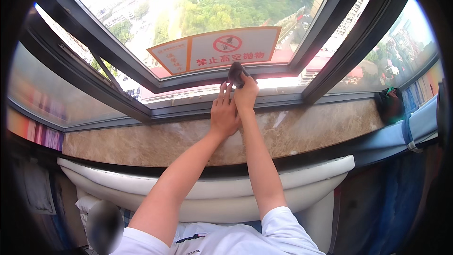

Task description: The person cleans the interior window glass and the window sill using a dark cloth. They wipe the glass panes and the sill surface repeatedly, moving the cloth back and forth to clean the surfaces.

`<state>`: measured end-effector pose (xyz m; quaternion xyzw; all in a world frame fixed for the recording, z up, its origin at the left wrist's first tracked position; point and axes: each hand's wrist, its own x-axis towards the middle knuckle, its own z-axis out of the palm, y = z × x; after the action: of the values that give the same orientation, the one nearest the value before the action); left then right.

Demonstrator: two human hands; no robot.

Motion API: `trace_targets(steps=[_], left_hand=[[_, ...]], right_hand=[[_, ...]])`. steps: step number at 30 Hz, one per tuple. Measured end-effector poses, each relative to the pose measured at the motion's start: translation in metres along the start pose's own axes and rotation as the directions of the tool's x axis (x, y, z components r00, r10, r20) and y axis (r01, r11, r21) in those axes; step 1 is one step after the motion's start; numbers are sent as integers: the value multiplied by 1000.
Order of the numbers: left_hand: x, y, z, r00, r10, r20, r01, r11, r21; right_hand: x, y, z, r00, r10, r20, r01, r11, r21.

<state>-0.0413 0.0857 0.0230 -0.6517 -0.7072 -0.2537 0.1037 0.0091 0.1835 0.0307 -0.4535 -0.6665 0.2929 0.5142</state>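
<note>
My right hand [246,94] grips a dark, soft-looking item [235,72], perhaps a folded cloth, against the lower rail of the tilted-out window sash [208,78]. Beside it, my left hand [224,113] reaches over the stone windowsill [177,138] with its fingers stretched towards the lower window frame [276,104]. The two hands touch or overlap near the wrists. Nothing shows in my left hand. Above them, a white sign [226,50] with an orange border and writing is on the glass.
Between me and the sill stands a cream padded sofa back or headboard [212,191]. A dark bag [389,106] sits at the sill's right end, near a tied-back light blue curtain [423,124]. A stay arm [106,71] links sash and frame at left. Outside is a deep drop.
</note>
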Motion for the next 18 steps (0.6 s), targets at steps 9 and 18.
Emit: trace_targets(steps=[9, 18], left_hand=[[-1, 7, 11, 994, -20, -110, 14, 998, -57], [-19, -14, -11, 960, -66, -273, -27, 946, -323]], right_hand=[[-2, 11, -70, 994, 108, -23, -108, 994, -20], [-130, -8, -174, 965, 209, -158, -217, 976, -33]])
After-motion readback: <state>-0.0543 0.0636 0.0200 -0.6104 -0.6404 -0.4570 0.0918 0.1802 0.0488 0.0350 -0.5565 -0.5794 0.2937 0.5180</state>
